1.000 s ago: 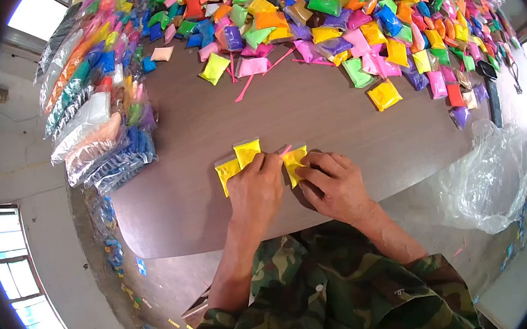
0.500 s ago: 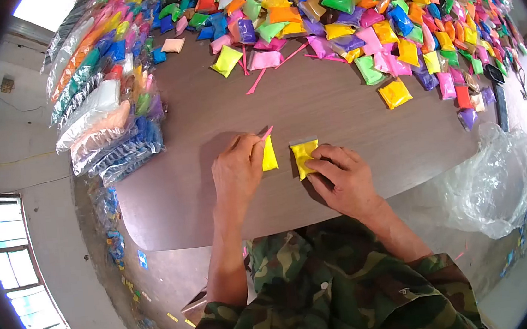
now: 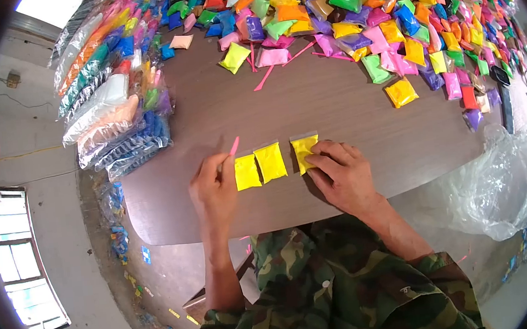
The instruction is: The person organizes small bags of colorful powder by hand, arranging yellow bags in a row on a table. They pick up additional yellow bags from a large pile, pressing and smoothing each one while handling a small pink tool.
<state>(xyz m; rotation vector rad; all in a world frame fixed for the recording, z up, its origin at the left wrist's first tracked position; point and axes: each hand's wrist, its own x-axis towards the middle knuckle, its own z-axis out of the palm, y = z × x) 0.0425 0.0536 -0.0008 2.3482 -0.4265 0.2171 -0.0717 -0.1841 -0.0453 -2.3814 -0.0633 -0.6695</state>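
Note:
Three small, clear packets with bright yellow filling lie in a row across the brown table. My left hand (image 3: 213, 185) is closed on a thin pink plastic stick (image 3: 234, 146), whose tip points up and away. Right beside that hand lies the left yellow packet (image 3: 247, 173), with the middle yellow packet (image 3: 270, 162) close against it. Across a gap, my right hand (image 3: 343, 172) pinches the right yellow packet (image 3: 302, 151) by its right side, fingertips over its face. The palm sides of both hands are hidden.
A wide heap of coloured packets (image 3: 343, 4) covers the table's far side. Pink sticks (image 3: 266, 77) lie near a pink packet (image 3: 273, 57). Bulging clear bags (image 3: 105, 103) are stacked at the left edge. A crumpled clear plastic bag (image 3: 500, 180) hangs off the right edge.
My left hand has moved left and toward me with the pink stick, uncovering two yellow packets side by side. My right hand stays at its packet.

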